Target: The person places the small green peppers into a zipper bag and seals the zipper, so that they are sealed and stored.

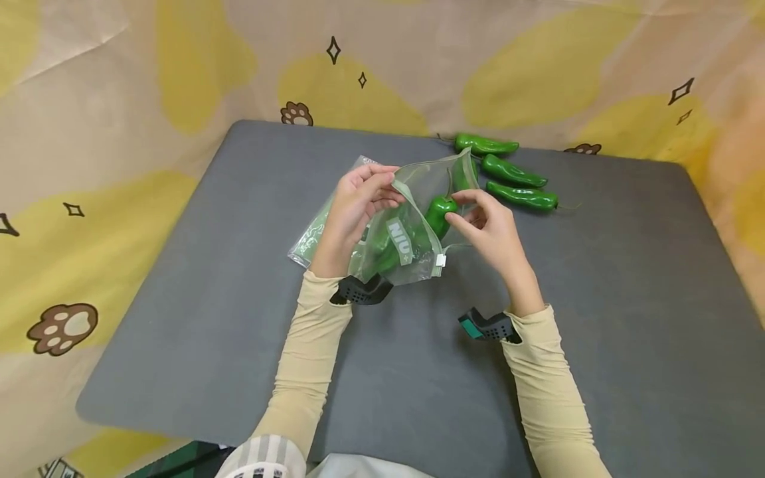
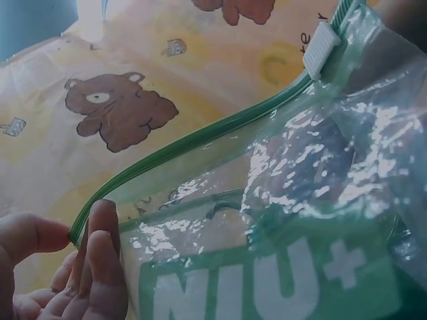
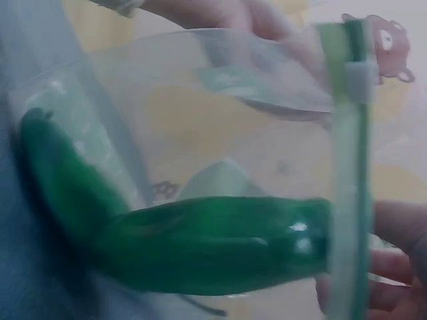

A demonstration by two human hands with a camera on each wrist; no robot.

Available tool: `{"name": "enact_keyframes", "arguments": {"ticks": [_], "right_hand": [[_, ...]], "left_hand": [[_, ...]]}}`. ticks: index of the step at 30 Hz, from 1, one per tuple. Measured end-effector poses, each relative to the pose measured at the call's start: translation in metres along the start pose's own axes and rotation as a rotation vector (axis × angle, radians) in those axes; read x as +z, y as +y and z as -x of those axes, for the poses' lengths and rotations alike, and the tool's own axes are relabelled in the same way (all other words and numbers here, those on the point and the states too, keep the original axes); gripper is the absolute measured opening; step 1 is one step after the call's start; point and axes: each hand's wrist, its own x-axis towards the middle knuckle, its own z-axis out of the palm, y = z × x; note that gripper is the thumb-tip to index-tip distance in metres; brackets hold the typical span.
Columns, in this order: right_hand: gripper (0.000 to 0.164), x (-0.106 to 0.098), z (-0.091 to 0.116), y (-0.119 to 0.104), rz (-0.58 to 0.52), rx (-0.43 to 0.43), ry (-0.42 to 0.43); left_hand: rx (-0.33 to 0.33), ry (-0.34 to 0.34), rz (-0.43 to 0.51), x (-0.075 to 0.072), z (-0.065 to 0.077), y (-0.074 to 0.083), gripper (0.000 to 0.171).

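My left hand [image 1: 352,209] pinches the rim of a clear zip bag [image 1: 425,262] with a green edge and a NIU+ label, and its mouth stands open. In the left wrist view the thumb and fingers [image 2: 103,257] hold the green zip strip [image 2: 193,143]. My right hand [image 1: 493,229] pinches a green pepper [image 1: 441,211] near its stem end, at the bag's mouth. Most of that pepper [image 3: 220,243] lies inside the bag, as the right wrist view shows. Another pepper [image 3: 67,173] is lower in the bag.
Three green peppers [image 1: 487,145], [image 1: 514,171], [image 1: 522,196] lie in a loose group at the table's back edge, right of the bag. Flat green-tinted plastic bags [image 1: 313,232] lie under and left of the left hand. A patterned cloth [image 1: 382,66] hangs behind the grey table [image 1: 209,299].
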Motion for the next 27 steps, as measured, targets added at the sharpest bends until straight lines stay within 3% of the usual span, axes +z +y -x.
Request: {"name": "enact_keyframes", "arguments": {"ticks": [6, 13, 18, 21, 24, 27], "right_hand": [[0.026, -0.015, 0.001, -0.001, -0.186, 0.004, 0.063], [0.024, -0.043, 0.001, 0.017, -0.127, 0.124, 0.319], [0.023, -0.056, 0.001, 0.048, -0.085, 0.246, 0.421], [0.022, -0.059, -0.002, 0.070, -0.133, 0.279, 0.459], [0.026, -0.059, -0.010, 0.089, -0.140, 0.260, 0.456], [0.034, -0.058, -0.013, 0.106, -0.023, 0.248, 0.415]], "left_hand": [[0.025, 0.026, 0.009, -0.002, 0.000, 0.002, 0.012], [0.057, 0.054, 0.045, -0.005, -0.002, -0.004, 0.014], [0.067, 0.074, 0.013, -0.006, -0.004, -0.005, 0.015], [0.083, 0.114, -0.056, -0.007, -0.006, -0.004, 0.013], [0.077, 0.165, -0.115, -0.009, -0.007, -0.001, 0.014], [0.051, 0.191, -0.128, -0.012, -0.008, 0.000, 0.014]]}}
